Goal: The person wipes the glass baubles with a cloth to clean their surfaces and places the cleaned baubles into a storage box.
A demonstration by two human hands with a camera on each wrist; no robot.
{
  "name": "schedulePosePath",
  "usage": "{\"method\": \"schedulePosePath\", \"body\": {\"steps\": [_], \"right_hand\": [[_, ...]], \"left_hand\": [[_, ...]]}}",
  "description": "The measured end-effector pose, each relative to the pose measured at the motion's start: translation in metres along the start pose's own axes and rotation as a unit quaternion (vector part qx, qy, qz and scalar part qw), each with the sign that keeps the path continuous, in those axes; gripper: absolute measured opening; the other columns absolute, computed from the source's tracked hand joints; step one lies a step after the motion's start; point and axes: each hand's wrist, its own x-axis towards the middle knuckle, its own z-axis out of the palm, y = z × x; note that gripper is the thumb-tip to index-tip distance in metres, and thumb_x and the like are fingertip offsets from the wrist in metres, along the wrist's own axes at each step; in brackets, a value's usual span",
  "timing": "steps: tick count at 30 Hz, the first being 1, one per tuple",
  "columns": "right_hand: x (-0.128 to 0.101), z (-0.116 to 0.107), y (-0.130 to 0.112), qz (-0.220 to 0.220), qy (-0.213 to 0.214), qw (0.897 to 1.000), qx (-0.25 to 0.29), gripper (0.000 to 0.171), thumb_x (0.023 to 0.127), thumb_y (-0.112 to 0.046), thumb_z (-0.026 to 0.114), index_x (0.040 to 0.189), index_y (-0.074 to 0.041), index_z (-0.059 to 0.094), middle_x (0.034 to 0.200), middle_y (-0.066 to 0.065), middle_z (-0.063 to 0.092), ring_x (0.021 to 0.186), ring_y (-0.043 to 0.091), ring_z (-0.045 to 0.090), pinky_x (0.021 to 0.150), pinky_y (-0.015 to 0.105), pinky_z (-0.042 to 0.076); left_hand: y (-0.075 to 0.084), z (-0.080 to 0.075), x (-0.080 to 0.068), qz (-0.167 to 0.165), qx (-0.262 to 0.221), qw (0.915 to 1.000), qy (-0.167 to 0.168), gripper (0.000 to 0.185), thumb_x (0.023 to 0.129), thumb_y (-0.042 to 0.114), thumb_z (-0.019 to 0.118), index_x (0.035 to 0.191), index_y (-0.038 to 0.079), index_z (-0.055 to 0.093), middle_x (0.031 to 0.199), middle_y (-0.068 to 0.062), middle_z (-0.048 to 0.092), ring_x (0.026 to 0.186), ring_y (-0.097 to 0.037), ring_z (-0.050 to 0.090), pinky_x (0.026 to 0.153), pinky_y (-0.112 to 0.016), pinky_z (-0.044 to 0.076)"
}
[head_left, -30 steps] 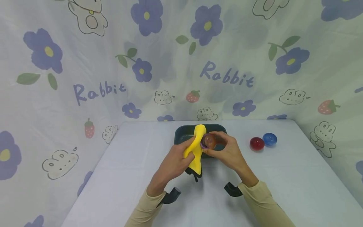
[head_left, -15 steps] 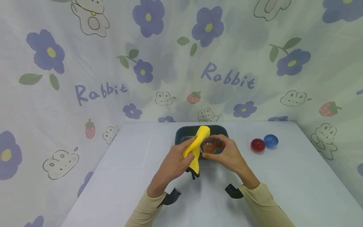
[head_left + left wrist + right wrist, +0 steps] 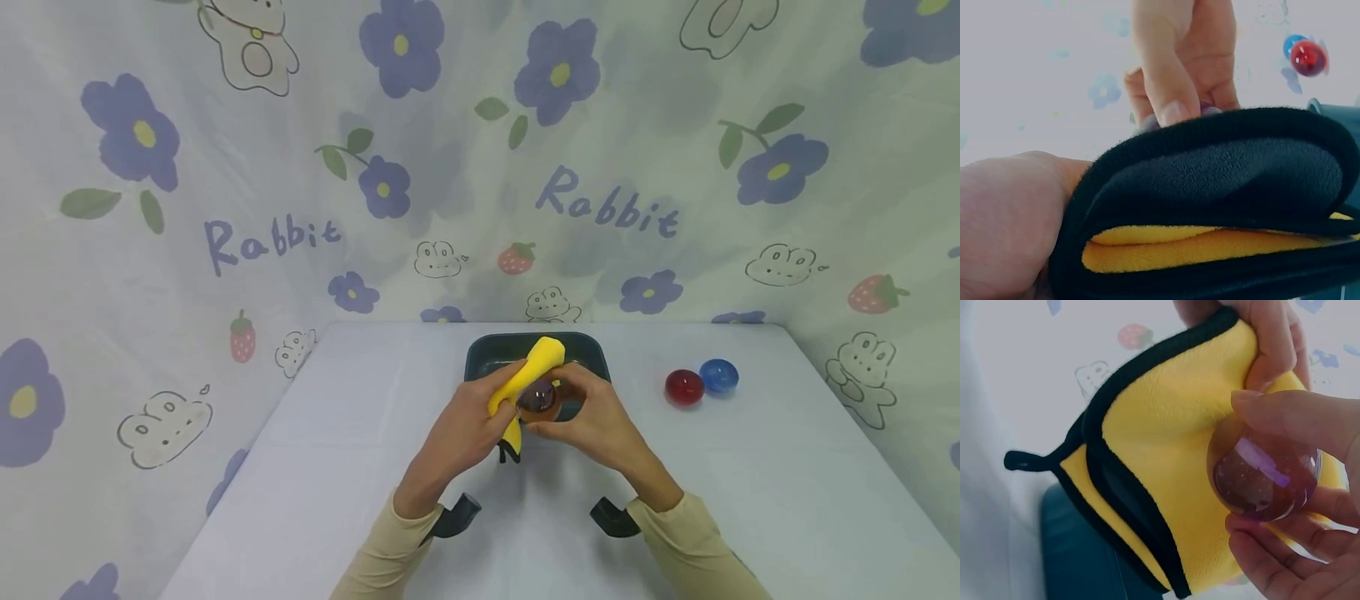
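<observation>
Just below the middle of the head view, the person's two hands meet over the near edge of a dark teal rectangular plastic tray (image 3: 480, 360) that sits on a pale lilac tabletop (image 3: 345, 433). The left hand (image 3: 457, 429) is clenched round a folded yellow microfibre cloth with black edging (image 3: 534, 367), its fingers curled about the cloth's lower half while the upper end sticks up over the tray. The right hand (image 3: 600, 421) grasps a translucent purple glassy ball (image 3: 538, 397), thumb on top and fingers curled beneath it.

In the right wrist view the ball (image 3: 1264, 472) sits at the right of the frame, pinched between the thumb above and the fingertips (image 3: 1272, 550) below, and it is pressed against the yellow face of the cloth (image 3: 1166, 469), which fills the centre; a black hanging loop pokes out at the left. In the left wrist view the cloth's black underside (image 3: 1210, 187) takes up the lower half of the frame, with a finger of the right hand (image 3: 1175, 56) coming down from the top to its upper edge.

Towards the right of the head view, well apart from the hands, a shiny red ball (image 3: 684, 387) and a shiny blue ball (image 3: 718, 375) lie touching each other on the table. Behind the table hangs a white cloth backdrop printed with purple flowers, rabbits and strawberries (image 3: 225, 167).
</observation>
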Motion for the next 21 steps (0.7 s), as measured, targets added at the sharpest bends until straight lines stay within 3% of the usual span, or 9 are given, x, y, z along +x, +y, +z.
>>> {"method": "schedulePosePath", "body": {"steps": [10,21], "right_hand": [[-0.003,0.001,-0.005,-0.019,0.003,0.999,0.036,0.065,0.071,-0.020,0.095,0.130,-0.015,0.067,0.128,0.003,0.067,0.109,0.022,0.068,0.092,0.019,0.056],[-0.003,0.005,-0.005,-0.051,0.046,0.995,0.071,0.063,0.073,-0.012,0.092,0.130,-0.016,0.065,0.129,0.006,0.064,0.107,0.023,0.070,0.093,0.025,0.058]], "left_hand": [[-0.008,-0.002,0.002,-0.001,-0.012,0.9998,-0.017,0.054,0.097,0.009,0.054,0.151,0.011,0.052,0.109,-0.007,0.068,0.071,-0.010,0.058,0.064,-0.020,0.052],[-0.011,-0.001,0.005,-0.018,-0.030,0.9989,-0.030,0.055,0.094,0.011,0.053,0.150,0.008,0.051,0.101,-0.005,0.067,0.072,-0.011,0.059,0.064,-0.021,0.052]]}}
